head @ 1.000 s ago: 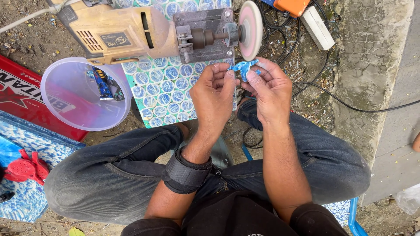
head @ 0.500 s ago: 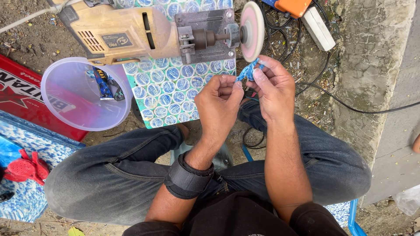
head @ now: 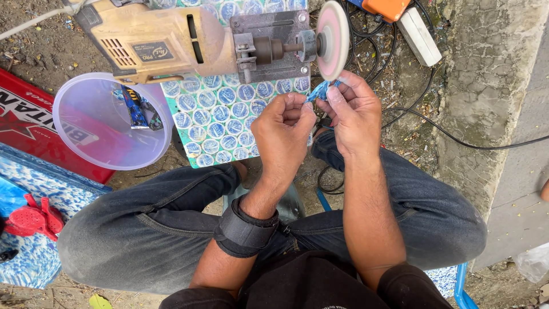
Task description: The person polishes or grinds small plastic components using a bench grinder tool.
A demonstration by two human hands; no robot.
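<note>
Head view: I sit cross-legged on the dirt, both hands raised in front of me at about 12 o'clock. My left hand (head: pixel 284 129) is curled shut, thumb and forefinger pinching one end of a small blue piece (head: pixel 318 90). My right hand (head: pixel 353 109) closes on the same piece from 3 o'clock, fingertips (head: pixel 331 96) pressing its other end. The piece sits between my hands, just below the edge of the pink wheel (head: pixel 333 39); whether it touches the wheel I cannot tell.

I judge the step in hand to be working the piece against the wheel's edge. A next move calls for a firm two-handed pinch and a steady, small feed, with fingertips kept off the wheel's face.

My left wrist, in a black wrap (head: pixel 245 233), bends up from my lap; my right forearm runs straight up at 1 o'clock. The wheel sits on a yellow drill (head: pixel 157 40) lying sideways at 11 o'clock on a patterned board (head: pixel 220 129). A clear tub (head: pixel 106 123) stands at 9 o'clock, a black cable (head: pixel 457 140) trails at 3 o'clock.
</note>
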